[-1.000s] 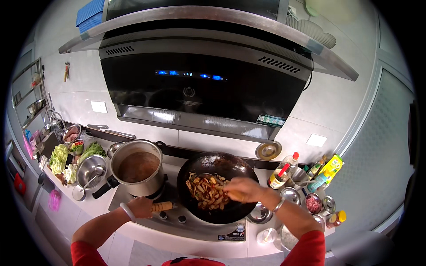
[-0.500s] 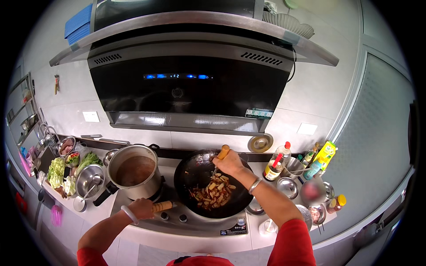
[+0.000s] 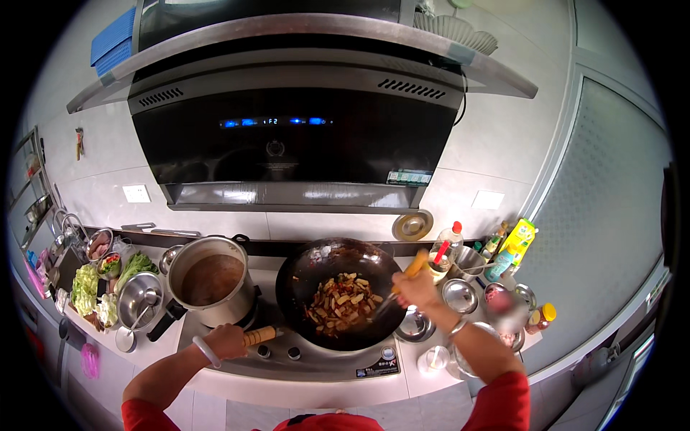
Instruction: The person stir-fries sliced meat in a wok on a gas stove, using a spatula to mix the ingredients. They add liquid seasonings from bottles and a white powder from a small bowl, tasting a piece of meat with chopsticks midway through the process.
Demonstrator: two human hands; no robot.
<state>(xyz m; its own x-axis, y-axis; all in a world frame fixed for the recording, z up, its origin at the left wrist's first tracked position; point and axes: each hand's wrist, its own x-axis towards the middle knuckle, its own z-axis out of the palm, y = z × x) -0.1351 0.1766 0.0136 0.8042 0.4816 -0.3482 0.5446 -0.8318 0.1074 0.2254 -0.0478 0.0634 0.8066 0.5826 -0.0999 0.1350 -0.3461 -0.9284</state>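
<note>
A black wok [image 3: 345,251] sits on the right side of the cooktop, holding sliced browned food [image 3: 341,305] mixed with dark red bits. My left hand [image 3: 227,340] is closed around the wok's wooden handle [image 3: 260,335]. At the wok's right rim, my right hand [image 3: 418,289] grips a spatula [image 3: 416,264] by its wooden handle. The spatula's metal shaft slants down left into the wok, its tip blurred beside the food. Left of the wok stands a tall metal pot [image 3: 237,302] of brown liquid, with a black handle.
Bottles [image 3: 455,237], metal bowls [image 3: 460,296] and a yellow-lidded jar [image 3: 543,316] crowd the right counter. Cabbage [image 3: 85,289] and a steel bowl with a ladle [image 3: 136,302] lie left of the pot. A dark range hood [image 3: 287,158] hangs above.
My right hand has moved right and nearer with the spatula, from over the wok to its right rim. The food has shifted a little. My left hand keeps its hold.
</note>
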